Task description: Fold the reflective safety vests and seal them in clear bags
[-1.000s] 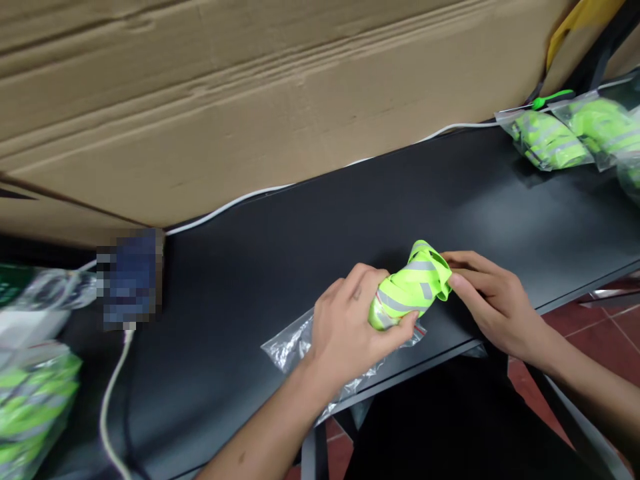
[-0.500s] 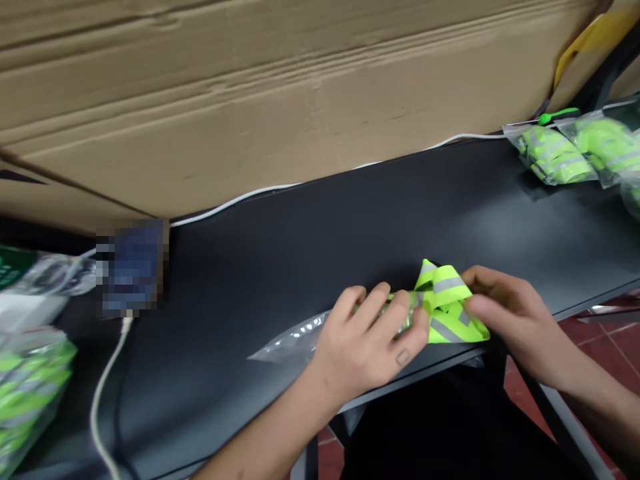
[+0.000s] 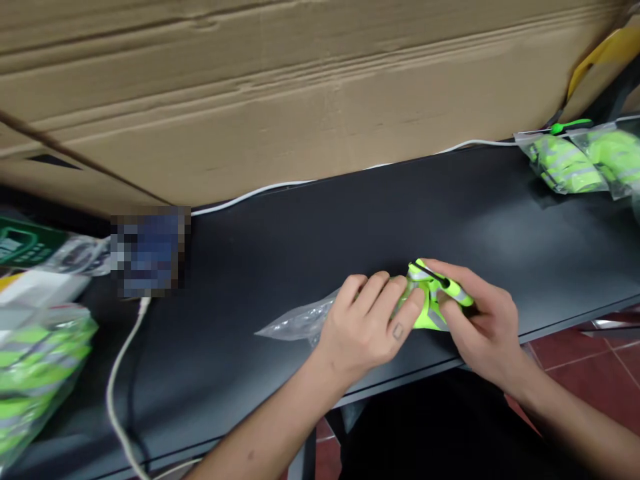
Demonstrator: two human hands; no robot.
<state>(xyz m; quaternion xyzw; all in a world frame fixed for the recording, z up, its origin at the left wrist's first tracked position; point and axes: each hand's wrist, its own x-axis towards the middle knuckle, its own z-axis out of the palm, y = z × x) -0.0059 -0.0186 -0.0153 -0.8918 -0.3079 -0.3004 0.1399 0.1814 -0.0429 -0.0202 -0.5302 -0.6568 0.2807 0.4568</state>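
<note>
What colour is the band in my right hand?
The band is mostly yellow-green with grey stripes, clearest in head view.

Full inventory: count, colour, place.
reflective band: 1, lime and grey, front centre
clear bag: 1, transparent, left of reflective band
bagged bundles: at least 3, lime, back right, left
pixelated object: 1, bluish, left
cables: at least 2, whitish, back and left
tool: 1, green, back right
curved item: 1, yellow, top right
flat item: 1, green, left edge
cardboard: count unclear, brown, back
table: 1, black, centre
floor tiles: several, red, right
lap: 1, black, bottom
left hand: 1, over clear bag
right hand: 1, gripping reflective band
</note>
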